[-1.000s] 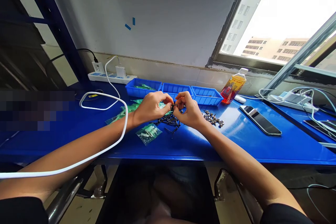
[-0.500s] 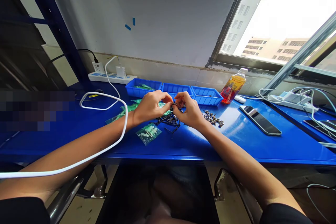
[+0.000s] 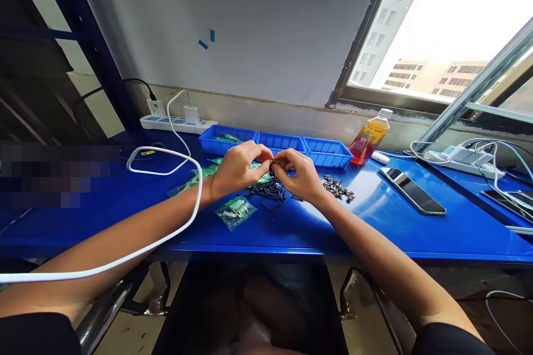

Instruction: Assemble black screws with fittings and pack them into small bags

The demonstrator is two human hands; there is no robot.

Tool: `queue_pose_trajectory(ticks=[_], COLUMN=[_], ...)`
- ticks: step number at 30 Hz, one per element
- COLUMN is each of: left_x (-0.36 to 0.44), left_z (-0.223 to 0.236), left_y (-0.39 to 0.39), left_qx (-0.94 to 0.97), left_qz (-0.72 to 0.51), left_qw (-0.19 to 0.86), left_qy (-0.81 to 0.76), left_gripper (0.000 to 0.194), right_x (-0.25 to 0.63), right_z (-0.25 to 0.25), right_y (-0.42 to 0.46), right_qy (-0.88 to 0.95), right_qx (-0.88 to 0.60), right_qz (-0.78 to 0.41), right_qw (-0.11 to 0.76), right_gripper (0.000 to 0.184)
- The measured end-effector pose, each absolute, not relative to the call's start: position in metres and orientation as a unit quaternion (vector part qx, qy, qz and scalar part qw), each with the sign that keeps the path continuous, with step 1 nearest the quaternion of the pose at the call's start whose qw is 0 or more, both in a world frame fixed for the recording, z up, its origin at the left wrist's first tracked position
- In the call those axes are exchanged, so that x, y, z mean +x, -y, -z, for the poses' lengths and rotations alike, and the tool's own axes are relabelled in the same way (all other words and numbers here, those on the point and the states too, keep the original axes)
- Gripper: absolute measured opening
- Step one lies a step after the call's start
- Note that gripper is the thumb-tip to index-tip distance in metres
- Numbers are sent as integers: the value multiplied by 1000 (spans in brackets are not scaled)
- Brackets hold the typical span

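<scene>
My left hand [image 3: 242, 167] and my right hand [image 3: 298, 176] meet fingertip to fingertip above the blue table [image 3: 358, 222]. Both are pinched closed around something small and dark, too tiny and too covered by the fingers to name. Right below them lies a pile of black screws [image 3: 268, 191]. A heap of shiny metal screws [image 3: 339, 187] spreads to the right of my right hand. Close to my left wrist are green-tinted plastic packets [image 3: 194, 178]. One small clear bag with pale pieces [image 3: 236, 212] rests nearer the table's front edge.
Behind my hands stand three blue bins in a row: a left bin [image 3: 206, 144], a middle bin [image 3: 281, 138] and a right bin [image 3: 328, 162]. A drink bottle [image 3: 369, 136] and a phone [image 3: 413, 191] are on the right. A white cable [image 3: 199, 188] crosses over my left forearm.
My right hand has shifted slightly down, with its fingers still pinched. My left hand stays almost in place. The objects on the table have not moved.
</scene>
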State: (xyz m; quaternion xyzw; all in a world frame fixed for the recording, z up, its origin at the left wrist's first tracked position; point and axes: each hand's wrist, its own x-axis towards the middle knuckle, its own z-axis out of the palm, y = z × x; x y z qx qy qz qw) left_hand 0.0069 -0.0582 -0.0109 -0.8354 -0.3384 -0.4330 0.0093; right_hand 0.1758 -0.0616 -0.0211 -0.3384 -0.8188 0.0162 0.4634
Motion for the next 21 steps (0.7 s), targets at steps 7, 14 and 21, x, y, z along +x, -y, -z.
queue_pose_trajectory(ticks=[7,14,21], left_x=[6,10,13], left_z=[9,7,8], left_y=[60,58,57], left_qx=[-839,-810,-792], left_qz=[429,423,418], left_qw=[-2,-138,-202], left_qy=[334,382,396], left_gripper=[17,19,20], right_x=[176,178,179], right_z=[20,22,22], right_y=[62,57,56], right_qy=[819,809,805], right_qx=[-335,-358,-379], right_qz=[-24,-7,2], right_qw=[465,467,457], right_gripper=[7,6,8])
